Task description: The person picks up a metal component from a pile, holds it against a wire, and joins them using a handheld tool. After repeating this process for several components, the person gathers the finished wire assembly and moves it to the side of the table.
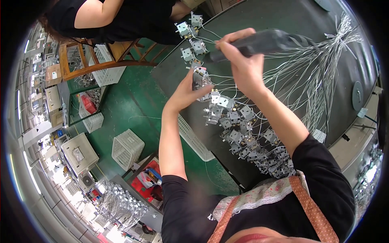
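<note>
My right hand (247, 69) is wrapped round a black power screwdriver (271, 40), held almost level, its front end pointing left over the table edge. Blur hides the tip. My left hand (182, 95) holds a small boxy metal part (201, 74) between thumb and fingers, just below the screwdriver's front. Similar silver metal parts (239, 135) lie in a curved row and a heap towards me. Several more metal parts (190, 38) sit beyond my hands. White wires (283, 77) run from the parts to a tied wire bundle (340, 38) at the far right.
A dark table (291, 20) carries the work. Across at the upper left is another person in black (129, 20), beside a wooden chair (109, 67). White plastic crates (127, 150) stand on the green floor. A round grey disc (357, 95) lies at the table's right.
</note>
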### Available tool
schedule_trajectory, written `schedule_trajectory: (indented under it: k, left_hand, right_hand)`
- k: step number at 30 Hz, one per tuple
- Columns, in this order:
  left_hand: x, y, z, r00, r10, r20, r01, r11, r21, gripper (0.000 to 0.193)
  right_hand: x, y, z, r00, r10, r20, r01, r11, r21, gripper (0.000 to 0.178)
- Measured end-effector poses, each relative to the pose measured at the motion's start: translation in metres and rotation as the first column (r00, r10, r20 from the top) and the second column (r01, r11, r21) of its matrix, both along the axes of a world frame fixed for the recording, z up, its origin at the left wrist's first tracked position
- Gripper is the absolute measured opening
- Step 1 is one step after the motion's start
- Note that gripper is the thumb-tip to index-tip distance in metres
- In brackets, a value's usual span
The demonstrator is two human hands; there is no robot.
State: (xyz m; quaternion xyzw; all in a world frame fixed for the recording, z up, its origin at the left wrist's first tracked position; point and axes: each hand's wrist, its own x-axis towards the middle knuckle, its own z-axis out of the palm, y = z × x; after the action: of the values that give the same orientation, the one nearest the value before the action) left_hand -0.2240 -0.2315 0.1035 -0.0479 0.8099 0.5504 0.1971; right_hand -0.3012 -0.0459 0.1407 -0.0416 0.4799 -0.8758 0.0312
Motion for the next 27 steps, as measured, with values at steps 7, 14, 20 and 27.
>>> schedule_trajectory:
  k: [7,14,20,27]
  left_hand:
    - [-0.038,-0.018,-0.021,0.868,0.384,-0.315,-0.479,0.814,-0.327,0.044]
    - [-0.089,-0.055,-0.072,0.964,0.251,-0.082,-0.262,0.864,-0.430,0.078]
    - [-0.104,-0.046,-0.013,0.948,0.293,0.127,-0.297,0.955,0.010,0.037]
    - [-0.082,-0.034,0.000,0.850,0.370,0.375,-0.450,0.880,0.153,0.022]
  right_hand:
    - [0.019,-0.021,-0.062,0.974,0.039,0.224,-0.080,0.981,0.174,0.020]
    - [0.032,-0.022,-0.049,0.979,0.102,0.178,-0.130,0.980,0.152,0.020]
    - [0.034,-0.019,-0.047,0.985,0.074,0.153,-0.091,0.990,0.112,0.014]
    - [0.023,-0.005,-0.026,0.999,0.002,0.034,-0.007,0.988,0.152,0.020]
